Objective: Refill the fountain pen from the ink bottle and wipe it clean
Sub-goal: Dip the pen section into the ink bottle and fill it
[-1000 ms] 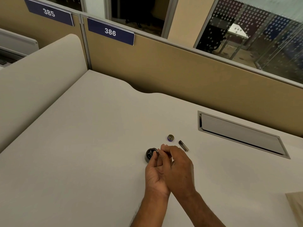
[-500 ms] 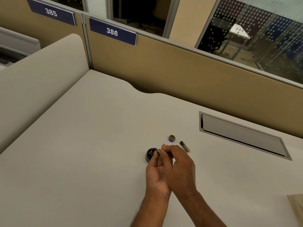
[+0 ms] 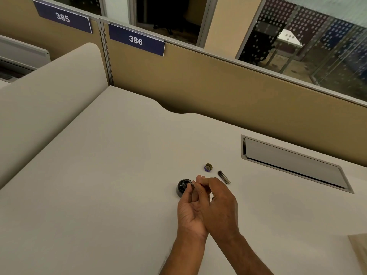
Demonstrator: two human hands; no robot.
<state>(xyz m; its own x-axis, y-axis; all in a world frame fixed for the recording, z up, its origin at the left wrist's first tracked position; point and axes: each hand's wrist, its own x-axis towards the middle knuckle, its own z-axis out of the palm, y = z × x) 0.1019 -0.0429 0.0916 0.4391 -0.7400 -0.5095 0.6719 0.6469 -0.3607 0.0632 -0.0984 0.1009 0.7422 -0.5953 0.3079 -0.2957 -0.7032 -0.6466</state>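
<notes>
Filling is looking like the step in hand: the left hand (image 3: 190, 211) and the right hand (image 3: 220, 205) are meeting just on the near side of the ink bottle (image 3: 181, 187), which is standing open on the desk (image 3: 99, 195). Between them they are holding a small pen part (image 3: 193, 184), its dark tip hovering right at the bottle's rim. Whether it is dipping into the ink is too small to tell. The left fingers (image 3: 186, 193) are pinching the tip end and the right fingers (image 3: 206, 180) are clamping on the rear end, perhaps working a filler there. Just beyond and right of the bottle its cap (image 3: 208, 167) is lying loose, and farther right the dark pen barrel (image 3: 224, 177) is lying on its side, apart from both hands. So reassembly and wiping are looking not yet begun. The next move is calling for a steady bottle, a slow draw, then a clean lift without dripping on the pale surface.

Well right of the bottle a metal cable hatch (image 3: 294, 163) is sitting flush in the desk. Far to its near right a beige sheet (image 3: 359, 251) is peeking in at the frame edge, possibly the wipe. Behind the bottle a tan partition (image 3: 218, 92) is running along the desk, carrying number plates (image 3: 136, 39) reading 385 and 386, with glass walls beyond
</notes>
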